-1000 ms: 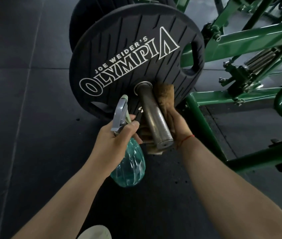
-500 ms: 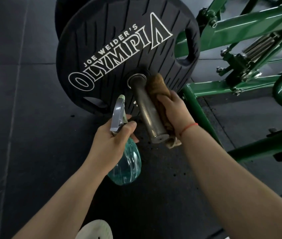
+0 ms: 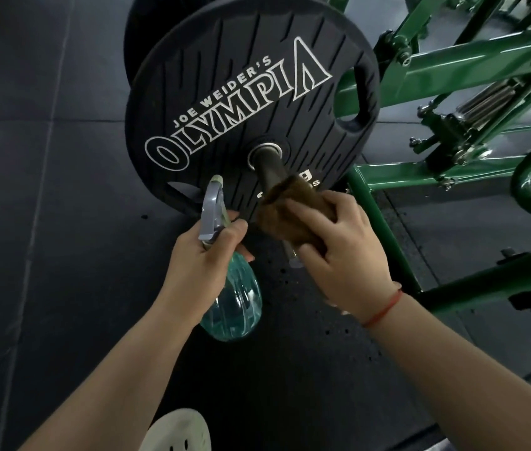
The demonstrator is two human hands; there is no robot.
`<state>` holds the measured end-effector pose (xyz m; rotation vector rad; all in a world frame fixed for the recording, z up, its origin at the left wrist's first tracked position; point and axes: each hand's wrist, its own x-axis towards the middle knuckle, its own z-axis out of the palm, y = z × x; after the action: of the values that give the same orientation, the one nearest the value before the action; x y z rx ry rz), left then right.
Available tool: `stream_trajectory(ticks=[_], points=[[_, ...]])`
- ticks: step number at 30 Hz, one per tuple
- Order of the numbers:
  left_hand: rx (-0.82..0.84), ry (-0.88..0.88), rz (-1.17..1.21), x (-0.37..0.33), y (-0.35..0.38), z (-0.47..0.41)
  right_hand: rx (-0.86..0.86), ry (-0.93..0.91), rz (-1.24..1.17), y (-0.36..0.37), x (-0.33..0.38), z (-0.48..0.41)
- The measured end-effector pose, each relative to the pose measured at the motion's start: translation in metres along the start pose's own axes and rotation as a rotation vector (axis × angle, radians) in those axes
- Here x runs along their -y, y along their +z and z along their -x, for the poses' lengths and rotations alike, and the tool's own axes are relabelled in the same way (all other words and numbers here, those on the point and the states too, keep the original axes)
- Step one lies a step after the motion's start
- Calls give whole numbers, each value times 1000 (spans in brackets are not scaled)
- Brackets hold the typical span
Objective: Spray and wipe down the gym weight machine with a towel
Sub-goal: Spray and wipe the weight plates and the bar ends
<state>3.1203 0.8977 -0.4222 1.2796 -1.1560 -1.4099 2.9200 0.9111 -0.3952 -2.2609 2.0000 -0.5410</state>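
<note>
Two hands work low in the view, just beyond a pale shoe on the dark floor. The left hand grips the neck of the teal bottle, fingers curled round it under the grey trigger, and it looks idle. To its right, the right hand has fingers and thumb curled over the brown towel, which wraps the near end of the bar. Farther on, the bar's bare stretch runs into the hub of the black plate, with the green frame to the right and far.

Wiping seems to be the step in hand, on the bar. The next move likely calls for keeping the wrap tight and sliding or twisting it along the bare stretch to the plate, then a fresh spray on the plate's face.

Half a second ago the towel lay along the bar's right side up by the hub, with the tip exposed. Now it covers the tip. The bottle hand sits much as it did.
</note>
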Motion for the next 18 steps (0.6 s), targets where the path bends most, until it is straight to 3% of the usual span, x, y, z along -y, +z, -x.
stream_trajectory(ticks=[6, 13, 18], points=[[-115, -45, 70, 2, -12, -5, 246, -430, 464, -6, 28, -48], [-205, -65, 97, 10, -27, -3, 366, -433, 780, 20, 59, -119], [-176, -32, 42, 15, -33, 6, 512, -461, 994, 41, 81, -138]])
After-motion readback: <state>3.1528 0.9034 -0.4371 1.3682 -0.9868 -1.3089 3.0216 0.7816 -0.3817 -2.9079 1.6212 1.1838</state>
